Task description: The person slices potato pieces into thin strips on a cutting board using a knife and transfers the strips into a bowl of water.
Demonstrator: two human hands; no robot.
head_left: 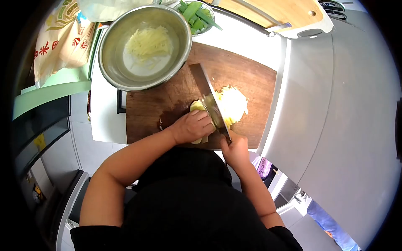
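Observation:
On the wooden cutting board (pixel 259 96) my left hand (pixel 193 126) presses down on pale yellow potato slices (pixel 197 106), its fingers bent and held together. My right hand (pixel 235 149) is wrapped round the handle of a broad cleaver (pixel 208 94). The blade stands on edge beside my left fingertips, at the right side of the slices. A pile of pale yellow shreds (pixel 232 105) lies just right of the blade. Part of the slices is hidden under my left hand.
A steel bowl (pixel 109 69) holding pale shreds in liquid overlaps the board's upper left corner. Behind it sits a small bowl of cut green leaves (pixel 194 14). A printed bag (pixel 63 46) is at the upper left, a lighter wooden board (pixel 289 14) at the upper right.

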